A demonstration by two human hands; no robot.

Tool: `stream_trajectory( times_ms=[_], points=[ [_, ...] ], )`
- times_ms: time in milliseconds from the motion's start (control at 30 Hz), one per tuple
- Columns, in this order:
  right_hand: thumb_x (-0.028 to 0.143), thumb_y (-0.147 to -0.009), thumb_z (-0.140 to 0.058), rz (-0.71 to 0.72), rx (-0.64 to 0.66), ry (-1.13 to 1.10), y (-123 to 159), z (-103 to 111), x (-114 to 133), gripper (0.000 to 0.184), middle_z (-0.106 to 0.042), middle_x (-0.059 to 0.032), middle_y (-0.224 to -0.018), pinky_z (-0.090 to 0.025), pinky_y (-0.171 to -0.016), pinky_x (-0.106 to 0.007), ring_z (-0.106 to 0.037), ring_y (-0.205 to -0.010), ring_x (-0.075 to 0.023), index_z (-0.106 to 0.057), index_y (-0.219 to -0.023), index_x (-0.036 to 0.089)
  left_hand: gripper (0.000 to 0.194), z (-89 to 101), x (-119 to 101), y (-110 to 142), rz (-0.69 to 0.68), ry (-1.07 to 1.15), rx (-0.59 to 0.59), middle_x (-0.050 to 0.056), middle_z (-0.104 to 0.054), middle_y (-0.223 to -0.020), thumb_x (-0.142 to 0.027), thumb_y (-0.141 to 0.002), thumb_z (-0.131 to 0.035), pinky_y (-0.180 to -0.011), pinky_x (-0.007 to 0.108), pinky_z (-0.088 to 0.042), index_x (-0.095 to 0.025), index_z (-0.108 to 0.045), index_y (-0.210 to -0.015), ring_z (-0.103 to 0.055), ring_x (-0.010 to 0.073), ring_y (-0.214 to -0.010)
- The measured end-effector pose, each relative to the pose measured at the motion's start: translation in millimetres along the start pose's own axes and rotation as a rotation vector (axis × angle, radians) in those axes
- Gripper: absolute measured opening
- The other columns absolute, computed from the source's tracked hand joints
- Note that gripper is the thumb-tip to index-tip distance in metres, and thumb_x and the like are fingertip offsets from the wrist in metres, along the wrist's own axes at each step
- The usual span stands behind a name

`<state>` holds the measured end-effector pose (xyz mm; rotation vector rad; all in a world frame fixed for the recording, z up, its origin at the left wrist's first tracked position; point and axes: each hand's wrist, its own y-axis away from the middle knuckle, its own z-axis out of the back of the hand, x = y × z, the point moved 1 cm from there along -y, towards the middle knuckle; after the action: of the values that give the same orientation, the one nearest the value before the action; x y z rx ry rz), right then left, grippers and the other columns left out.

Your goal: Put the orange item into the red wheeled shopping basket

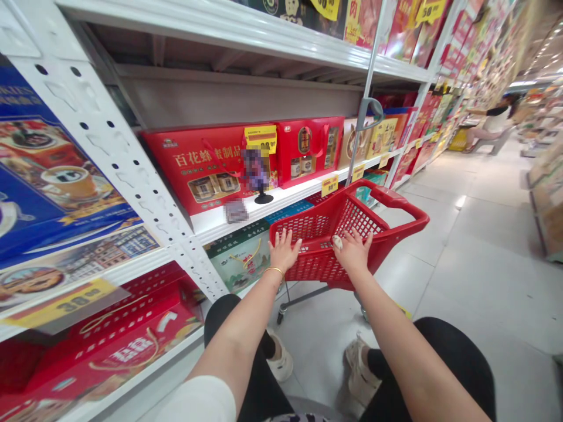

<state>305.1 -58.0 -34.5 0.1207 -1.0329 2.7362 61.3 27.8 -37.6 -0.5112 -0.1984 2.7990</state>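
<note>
Fingers spread wide, left grip and right grip lie over the near rim of the red cart, its handle at two o'clock, nearer the right.

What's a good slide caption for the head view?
Left hand and right hand, spread open at a red cart's near side, beside a shelf of boxes.

The cart stands before the shelves (boxes sit on them).

Ceiling lamps light the scene brightly, the floor glints, and the right edge blurs.
</note>
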Motion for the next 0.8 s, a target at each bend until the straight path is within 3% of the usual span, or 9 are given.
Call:
stream_trajectory(
  times_ms=[167,400,533,667,733,800],
  points=[
    [0.043,-0.106,-0.049,0.016,0.023,-0.017,7,-1,15,0.041,-0.072,-0.0139,-0.143,0.003,-0.129,-0.074,-0.046,-0.152,-0.038,-0.084,-0.115,0.023,0.076,-1.2,2,4,-0.051,-0.023,-0.062,0.003,-0.022,-0.181,-0.069,-0.109,-0.021,-0.135,0.062,-0.014,-0.027,-0.034,-0.171,-0.014,0.0318,-0.169],
    [0.041,-0.108,-0.047,0.204,0.073,-0.132,28,-6,72,0.045,-0.051,-0.0073,-0.167,0.008,-0.131,-0.07,-0.025,-0.164,-0.0329,-0.071,-0.143,0.025,0.072,1.8,6,14,-0.07,-0.035,-0.121,0.002,-0.019,-0.181,-0.064,-0.111,-0.022,-0.136,0.062,-0.008,-0.027,-0.032,-0.172,-0.009,0.0296,-0.169],
    [0.041,-0.107,-0.049,0.214,0.03,-0.068,20,4,51,0.043,-0.041,-0.0057,-0.173,0.007,-0.13,-0.072,-0.021,-0.165,-0.0354,-0.075,-0.137,0.026,0.071,3.0,6,17,-0.057,-0.036,-0.105,0.002,-0.019,-0.181,-0.063,-0.111,-0.021,-0.136,0.062,-0.011,-0.029,-0.03,-0.172,-0.01,0.03,-0.169],
    [0.042,-0.105,-0.051,0.0,-0.054,0.02,13,9,23,0.043,-0.04,-0.0095,-0.174,0.002,-0.125,-0.081,-0.015,-0.165,-0.0446,-0.078,-0.132,0.023,0.07,3.7,3,18,-0.064,-0.042,-0.119,0.003,-0.021,-0.181,-0.063,-0.111,-0.023,-0.136,0.062,-0.011,-0.03,-0.031,-0.172,-0.011,0.0306,-0.169],
    [0.041,-0.104,-0.052,0.013,-0.033,-0.002,16,3,35,0.043,-0.04,-0.0096,-0.173,0.001,-0.126,-0.081,-0.016,-0.164,-0.0449,-0.078,-0.134,0.023,0.069,4.5,2,18,-0.06,-0.042,-0.11,0.003,-0.022,-0.181,-0.061,-0.111,-0.024,-0.135,0.063,-0.012,-0.03,-0.03,-0.173,-0.011,0.0312,-0.169],
    [0.04,-0.105,-0.052,0.116,0.017,-0.074,22,-7,62,0.043,-0.042,-0.0081,-0.173,0.002,-0.128,-0.077,-0.019,-0.164,-0.0408,-0.076,-0.137,0.025,0.068,5.4,2,17,-0.05,-0.04,-0.097,0.003,-0.021,-0.181,-0.06,-0.111,-0.024,-0.135,0.064,-0.013,-0.031,-0.03,-0.173,-0.011,0.0314,-0.169]
  ],
)
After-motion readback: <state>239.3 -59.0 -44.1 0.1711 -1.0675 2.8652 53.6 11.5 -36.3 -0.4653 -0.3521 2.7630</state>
